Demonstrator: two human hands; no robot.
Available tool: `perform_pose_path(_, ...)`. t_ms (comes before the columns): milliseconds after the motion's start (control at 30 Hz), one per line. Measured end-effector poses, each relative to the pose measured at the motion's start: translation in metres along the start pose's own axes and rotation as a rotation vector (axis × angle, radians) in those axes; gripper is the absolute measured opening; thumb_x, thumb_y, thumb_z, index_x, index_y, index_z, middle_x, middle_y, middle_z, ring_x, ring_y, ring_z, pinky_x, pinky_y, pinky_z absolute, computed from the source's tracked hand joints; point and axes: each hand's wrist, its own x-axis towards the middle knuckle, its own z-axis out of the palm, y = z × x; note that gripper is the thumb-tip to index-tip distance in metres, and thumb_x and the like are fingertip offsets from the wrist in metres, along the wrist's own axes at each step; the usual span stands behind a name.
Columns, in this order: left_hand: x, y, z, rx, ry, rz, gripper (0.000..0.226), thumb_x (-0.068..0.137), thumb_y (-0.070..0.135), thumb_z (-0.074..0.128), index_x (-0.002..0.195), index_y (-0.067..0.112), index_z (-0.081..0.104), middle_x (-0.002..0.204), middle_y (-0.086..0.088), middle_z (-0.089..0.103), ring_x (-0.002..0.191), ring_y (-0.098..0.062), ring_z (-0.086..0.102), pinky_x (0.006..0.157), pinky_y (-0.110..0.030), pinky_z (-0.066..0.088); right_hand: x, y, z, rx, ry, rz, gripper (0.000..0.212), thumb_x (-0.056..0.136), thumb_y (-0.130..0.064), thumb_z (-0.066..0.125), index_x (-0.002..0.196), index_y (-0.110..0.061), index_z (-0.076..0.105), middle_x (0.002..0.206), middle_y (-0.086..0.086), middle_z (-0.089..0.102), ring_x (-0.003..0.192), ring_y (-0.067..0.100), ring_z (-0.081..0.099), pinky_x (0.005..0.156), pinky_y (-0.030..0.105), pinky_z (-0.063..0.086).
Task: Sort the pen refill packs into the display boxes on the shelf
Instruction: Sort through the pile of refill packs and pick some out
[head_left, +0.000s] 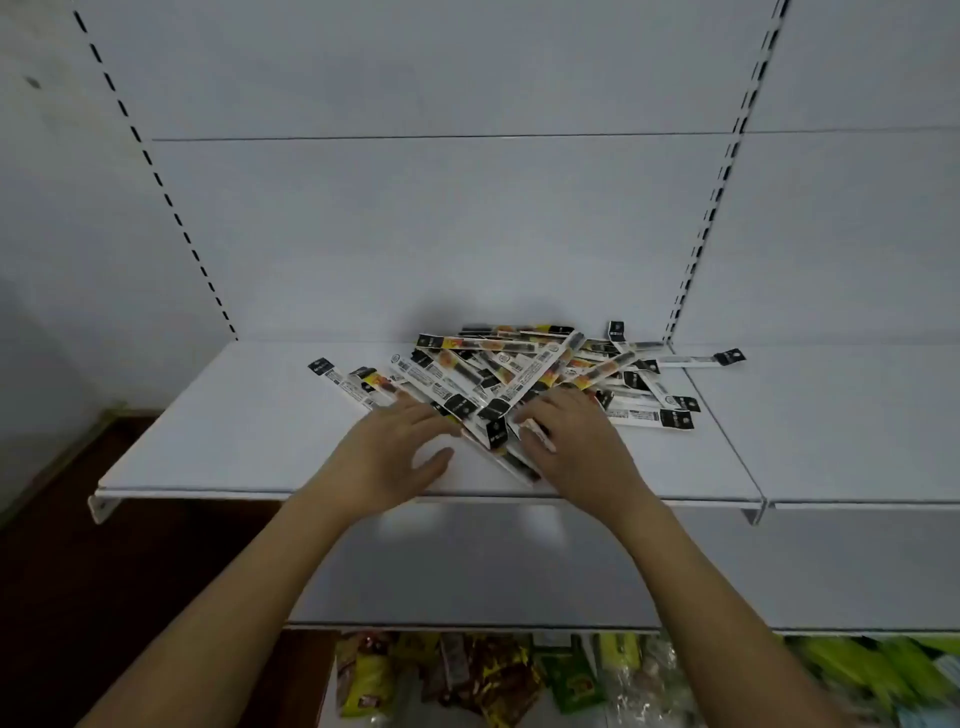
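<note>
Pen refill packs (519, 374): loose criss-cross heap, frame centre, on white shelf (249, 431). We note left hand (395, 452) flat, fingers spread, at heap's left edge; right hand (576, 447) fingers curled over near packs. Long axes mixed, mostly diagonal. No display boxes visible.

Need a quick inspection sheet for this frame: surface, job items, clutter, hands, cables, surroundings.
Surface: white shelf, bare at left.
Job's things: refill packs in a loose crisscross pile mid-shelf; one stray pack lies to the right. Display boxes: nothing seen.
Clutter: nothing seen.
Hands: left hand flat, fingers on the pile's left edge; right hand flat on packs at the front. No grip on either.
Cables: nothing seen.
Surroundings: white back panel; snack packets on a lower level.
</note>
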Motion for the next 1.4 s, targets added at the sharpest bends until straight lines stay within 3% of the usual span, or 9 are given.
perform_pose_path(133, 0.014, -0.056, 0.016, 0.062, -0.082, -0.192, 0.05, 0.089, 0.055, 0.041, 0.128, 0.029, 0.059, 0.124, 0.001, 0.063, 0.114, -0.025, 0.058, 0.09, -0.043, 0.05, 0.038, 0.002, 0.019, -0.135, -0.003, 0.227, 0.028, 0.093, -0.036, 0.055, 0.117, -0.025, 0.065, 0.122, -0.003, 0.06, 0.114, 0.024, 0.051, 0.089, 0.047, 0.047)
perform_pose_path(267, 0.018, -0.093, 0.033, 0.039, -0.245, -0.28, 0.074, 0.081, 0.084, 0.02, 0.146, 0.049, 0.026, 0.155, 0.01, 0.029, 0.145, -0.019, 0.022, 0.118, -0.054, 0.016, 0.06, 0.012, 0.034, -0.199, -0.309, 0.434, 0.05, 0.097, -0.061, 0.038, 0.143, -0.041, 0.038, 0.162, -0.005, 0.02, 0.15, 0.031, 0.009, 0.115, 0.064, 0.01)
perform_pose_path(367, 0.029, -0.101, 0.04, -0.053, -0.199, -0.214, 0.078, 0.079, 0.086, 0.017, 0.143, 0.044, 0.036, 0.149, 0.007, 0.033, 0.142, -0.017, 0.026, 0.12, -0.05, 0.012, 0.07, 0.023, 0.05, -0.135, -0.339, 0.448, 0.053, 0.097, -0.063, 0.036, 0.146, -0.043, 0.033, 0.165, -0.008, 0.013, 0.152, 0.029, 0.0, 0.118, 0.06, -0.003)
perform_pose_path(633, 0.048, -0.112, 0.053, -0.427, -0.039, -0.087, 0.027, 0.09, 0.043, 0.049, 0.107, 0.032, 0.067, 0.121, 0.018, 0.049, 0.122, -0.004, 0.039, 0.102, -0.02, 0.032, 0.09, 0.04, 0.051, 0.251, -0.136, 0.302, 0.021, 0.094, -0.019, 0.065, 0.115, -0.018, 0.07, 0.129, -0.007, 0.057, 0.135, 0.013, 0.039, 0.119, 0.044, 0.026)
perform_pose_path(767, 0.046, -0.109, 0.049, -0.341, 0.142, -0.257, 0.038, 0.088, 0.046, 0.042, 0.1, 0.025, 0.071, 0.117, 0.007, 0.061, 0.118, -0.013, 0.05, 0.101, -0.036, 0.039, 0.09, 0.04, 0.027, 0.354, -0.252, 0.331, 0.025, 0.091, -0.014, 0.067, 0.11, -0.028, 0.072, 0.124, -0.02, 0.059, 0.126, -0.001, 0.047, 0.113, 0.029, 0.032)
perform_pose_path(900, 0.047, -0.103, 0.045, -0.078, -0.167, -0.587, 0.09, 0.072, 0.089, 0.033, 0.149, 0.043, 0.026, 0.16, 0.001, 0.019, 0.149, -0.026, 0.012, 0.119, -0.054, 0.009, 0.092, 0.041, 0.016, 0.319, -0.072, 0.437, 0.014, 0.092, -0.035, 0.062, 0.105, -0.035, 0.068, 0.114, -0.023, 0.06, 0.111, 0.004, 0.053, 0.1, 0.036, 0.043)
perform_pose_path(1033, 0.054, -0.093, 0.048, -0.033, -0.319, -0.596, 0.105, 0.064, 0.094, 0.022, 0.153, 0.043, -0.002, 0.164, 0.004, -0.004, 0.151, -0.027, -0.008, 0.119, -0.049, -0.006, 0.099, 0.042, 0.032, 0.05, -0.093, 0.782, 0.069, 0.083, -0.07, 0.054, 0.137, -0.029, 0.044, 0.152, 0.007, 0.034, 0.14, 0.033, 0.031, 0.112, 0.057, 0.031)
perform_pose_path(1133, 0.06, -0.088, 0.05, -0.205, -0.21, -0.577, 0.085, 0.085, 0.074, 0.042, 0.154, 0.037, 0.009, 0.164, 0.002, 0.006, 0.151, -0.022, 0.003, 0.122, -0.042, 0.007, 0.101, 0.039, 0.046, 0.029, -0.322, 0.715, 0.085, 0.084, -0.071, 0.054, 0.152, -0.029, 0.025, 0.165, 0.008, 0.007, 0.151, 0.035, 0.008, 0.12, 0.057, 0.01)
perform_pose_path(1400, 0.073, -0.066, 0.052, -0.57, 0.162, -0.536, 0.062, 0.093, -0.004, 0.047, 0.146, 0.026, 0.036, 0.15, 0.015, 0.021, 0.143, -0.01, 0.023, 0.113, -0.011, 0.021, 0.093, 0.044, 0.033, 0.309, -0.104, 0.482, 0.052, 0.088, 0.004, 0.062, 0.134, -0.019, 0.05, 0.15, -0.002, 0.034, 0.13, 0.003, 0.034, 0.1, 0.01, 0.038)
